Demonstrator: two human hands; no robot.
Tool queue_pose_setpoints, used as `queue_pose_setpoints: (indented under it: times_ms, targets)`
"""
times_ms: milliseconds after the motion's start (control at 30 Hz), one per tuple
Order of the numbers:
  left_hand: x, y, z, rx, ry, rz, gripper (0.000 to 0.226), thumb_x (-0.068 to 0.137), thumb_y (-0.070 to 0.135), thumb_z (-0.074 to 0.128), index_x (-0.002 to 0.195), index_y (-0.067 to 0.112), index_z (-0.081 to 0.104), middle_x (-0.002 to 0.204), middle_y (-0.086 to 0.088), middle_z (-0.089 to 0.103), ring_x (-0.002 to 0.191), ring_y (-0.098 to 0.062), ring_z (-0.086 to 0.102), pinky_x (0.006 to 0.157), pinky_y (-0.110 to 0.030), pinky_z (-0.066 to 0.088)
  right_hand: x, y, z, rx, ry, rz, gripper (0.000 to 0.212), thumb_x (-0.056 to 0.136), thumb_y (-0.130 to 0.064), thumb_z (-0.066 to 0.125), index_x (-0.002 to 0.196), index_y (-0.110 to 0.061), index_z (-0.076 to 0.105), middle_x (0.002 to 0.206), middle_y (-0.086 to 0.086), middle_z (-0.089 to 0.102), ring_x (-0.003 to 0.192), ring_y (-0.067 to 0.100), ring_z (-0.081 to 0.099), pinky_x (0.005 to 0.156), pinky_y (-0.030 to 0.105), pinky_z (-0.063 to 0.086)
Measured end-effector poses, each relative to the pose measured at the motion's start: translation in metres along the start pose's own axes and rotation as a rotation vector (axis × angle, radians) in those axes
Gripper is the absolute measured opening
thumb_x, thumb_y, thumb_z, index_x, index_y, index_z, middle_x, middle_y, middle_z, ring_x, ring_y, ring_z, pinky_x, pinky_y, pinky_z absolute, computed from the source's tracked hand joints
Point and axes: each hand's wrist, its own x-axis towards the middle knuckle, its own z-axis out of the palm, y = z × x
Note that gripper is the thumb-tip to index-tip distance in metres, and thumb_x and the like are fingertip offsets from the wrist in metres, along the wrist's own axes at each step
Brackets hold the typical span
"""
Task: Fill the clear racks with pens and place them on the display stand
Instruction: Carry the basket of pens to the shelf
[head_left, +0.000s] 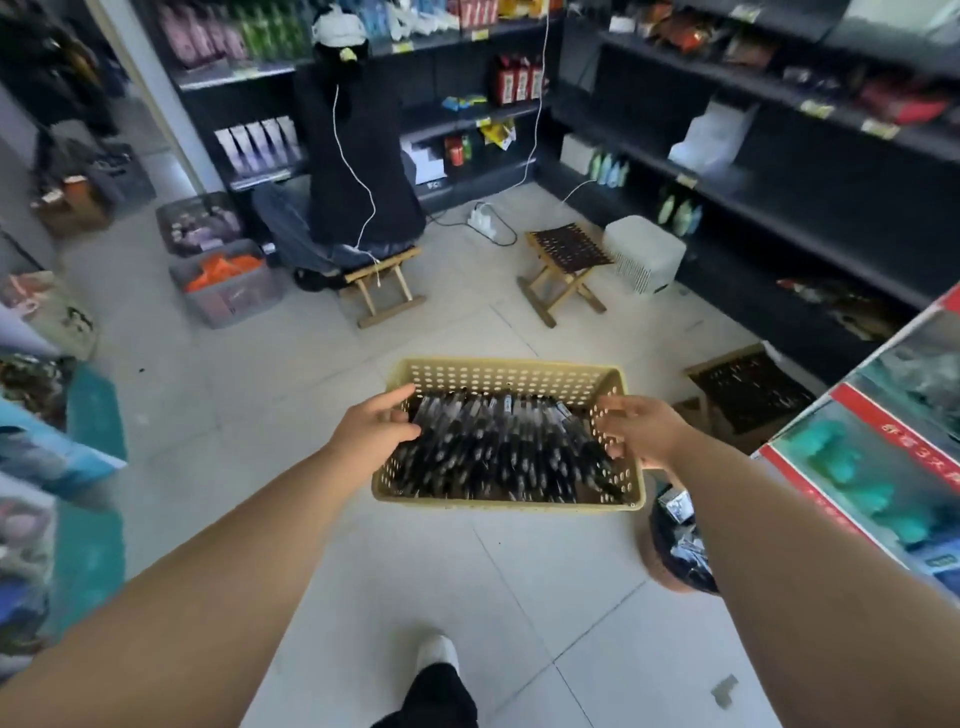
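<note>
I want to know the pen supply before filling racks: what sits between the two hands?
In the head view, a yellow perforated plastic basket packed with black pens lies between the left hand and right hand.
</note>
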Motion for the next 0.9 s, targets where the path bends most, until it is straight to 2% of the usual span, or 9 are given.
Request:
queue_pose_setpoints:
  times_ms: [67, 167, 367, 433, 500, 600, 700, 867, 900]
  targets:
    - [0.035, 0.021, -0.005, 0.046, -0.032, 0.026, 0.057, 0.081, 0.006, 0.066, 0.129, 0.035, 0.054, 0.105, 0.0, 0.059, 0.084, 0.0, 0.053, 0.071, -0.014, 0.034, 0.022, -0.012, -0.003, 0.048, 0.018, 0.013, 0.043, 0.089, -0.013, 0.06, 0.13, -0.019, 0.051, 0.113, 0.01, 0.058, 0.078, 0.017, 0.058, 0.096, 0.043, 0.044]
    - [0.088, 0.054, -0.003, 0.067, -0.071, 0.054, 0.056, 0.082, 0.002, 0.063, 0.129, 0.03, 0.055, 0.107, -0.002, 0.058, 0.094, -0.01, 0.053, 0.083, -0.019, 0.032, 0.058, -0.026, -0.012, 0.095, 0.082, 0.031, 0.041, 0.087, -0.017, 0.063, 0.127, -0.022, 0.055, 0.105, 0.013, 0.062, 0.08, 0.019, 0.059, 0.095, 0.045, 0.047]
    - [0.187, 0.104, 0.028, 0.111, -0.14, 0.068, 0.054, 0.08, -0.001, 0.061, 0.124, 0.03, 0.058, 0.111, -0.002, 0.061, 0.1, -0.013, 0.054, 0.085, -0.021, 0.033, 0.131, -0.039, -0.052, 0.172, 0.133, 0.095, 0.04, 0.085, -0.017, 0.065, 0.123, -0.024, 0.056, 0.093, 0.019, 0.067, 0.071, 0.02, 0.058, 0.086, 0.045, 0.051]
    - [0.229, 0.119, 0.047, 0.109, -0.155, 0.068, 0.055, 0.079, -0.002, 0.062, 0.122, 0.031, 0.06, 0.109, -0.001, 0.063, 0.103, -0.013, 0.055, 0.087, -0.023, 0.032, 0.17, -0.045, -0.074, 0.189, 0.146, 0.108, 0.041, 0.085, -0.016, 0.065, 0.125, -0.024, 0.056, 0.085, 0.012, 0.066, 0.066, 0.018, 0.058, 0.08, 0.041, 0.052]
    - [0.276, 0.137, 0.068, 0.122, -0.167, 0.073, 0.055, 0.078, -0.003, 0.062, 0.121, 0.031, 0.06, 0.108, 0.0, 0.064, 0.102, -0.012, 0.055, 0.087, -0.022, 0.032, 0.215, -0.056, -0.102, 0.208, 0.147, 0.109, 0.042, 0.086, -0.014, 0.063, 0.126, -0.022, 0.055, 0.088, 0.008, 0.065, 0.064, 0.017, 0.058, 0.077, 0.039, 0.052]
    - [0.341, 0.171, 0.098, 0.126, -0.179, 0.076, 0.054, 0.077, -0.006, 0.06, 0.121, 0.026, 0.062, 0.107, -0.005, 0.064, 0.102, -0.015, 0.058, 0.086, -0.021, 0.035, 0.281, -0.075, -0.143, 0.236, 0.177, 0.092, 0.04, 0.087, -0.014, 0.063, 0.125, -0.021, 0.056, 0.101, 0.012, 0.064, 0.066, 0.018, 0.056, 0.086, 0.043, 0.051]
    - [0.394, 0.209, 0.119, 0.111, -0.166, 0.062, 0.053, 0.077, -0.008, 0.059, 0.119, 0.024, 0.064, 0.105, -0.006, 0.064, 0.096, -0.015, 0.058, 0.083, -0.021, 0.038, 0.335, -0.105, -0.185, 0.189, 0.191, 0.074, 0.039, 0.087, -0.016, 0.061, 0.125, -0.021, 0.057, 0.113, 0.009, 0.061, 0.07, 0.017, 0.057, 0.09, 0.038, 0.048]
    - [0.475, 0.269, 0.144, 0.033, -0.112, 0.076, 0.052, 0.076, -0.007, 0.059, 0.111, 0.031, 0.066, 0.103, -0.001, 0.063, 0.09, -0.009, 0.054, 0.08, -0.018, 0.037, 0.41, -0.155, -0.239, 0.195, 0.19, 0.033, 0.036, 0.088, -0.018, 0.061, 0.124, -0.022, 0.056, 0.112, 0.005, 0.061, 0.074, 0.013, 0.056, 0.062, 0.025, 0.04]
    - [0.491, 0.277, 0.149, 0.027, -0.102, 0.067, 0.052, 0.076, -0.007, 0.06, 0.111, 0.03, 0.066, 0.103, -0.001, 0.062, 0.091, -0.01, 0.054, 0.08, -0.018, 0.037, 0.424, -0.161, -0.245, 0.203, 0.191, 0.035, 0.036, 0.088, -0.017, 0.061, 0.124, -0.022, 0.056, 0.112, 0.005, 0.061, 0.074, 0.013, 0.056, 0.061, 0.025, 0.039]
